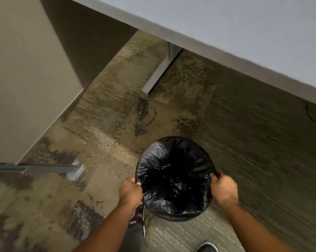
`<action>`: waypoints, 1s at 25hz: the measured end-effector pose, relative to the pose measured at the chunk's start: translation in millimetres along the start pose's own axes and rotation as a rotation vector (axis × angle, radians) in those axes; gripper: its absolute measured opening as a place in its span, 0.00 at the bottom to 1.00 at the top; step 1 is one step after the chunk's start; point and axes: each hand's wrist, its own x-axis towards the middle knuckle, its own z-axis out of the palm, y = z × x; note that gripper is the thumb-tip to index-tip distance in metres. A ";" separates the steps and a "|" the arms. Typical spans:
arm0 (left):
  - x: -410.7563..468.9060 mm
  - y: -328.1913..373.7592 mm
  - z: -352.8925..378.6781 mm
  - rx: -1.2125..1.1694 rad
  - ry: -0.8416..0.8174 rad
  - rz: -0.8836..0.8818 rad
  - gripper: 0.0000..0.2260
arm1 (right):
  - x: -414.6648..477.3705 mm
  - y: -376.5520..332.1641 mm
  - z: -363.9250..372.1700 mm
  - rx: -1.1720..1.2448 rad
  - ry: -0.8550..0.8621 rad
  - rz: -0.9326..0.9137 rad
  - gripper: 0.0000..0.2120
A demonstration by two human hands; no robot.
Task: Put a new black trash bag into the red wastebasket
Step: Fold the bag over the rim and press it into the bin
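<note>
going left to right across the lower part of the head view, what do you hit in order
metal table leg foot → left hand gripping the bag edge → black trash bag lining the wastebasket → right hand gripping the opposite edge → bare carpet

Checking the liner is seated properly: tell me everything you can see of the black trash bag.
The black trash bag is thin, glossy, crinkled plastic lining a round wastebasket on the carpet. Its mouth is open and folded over the rim all round, hiding the basket's colour; the middle sags into dark folds. The left hand and right hand pinch its edge on opposite sides.
</note>
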 end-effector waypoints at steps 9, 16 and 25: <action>152.4 64.0 -110.2 -0.178 -0.034 -0.130 0.08 | 63.6 -175.4 96.1 0.102 -0.233 0.006 0.25; 234.5 79.1 -142.9 -0.273 -0.105 -0.175 0.17 | 102.4 -242.2 144.3 0.111 -0.119 -0.023 0.17; 240.0 76.1 -142.8 -0.172 -0.101 -0.150 0.18 | 82.6 -256.6 135.2 0.155 -0.322 -0.069 0.13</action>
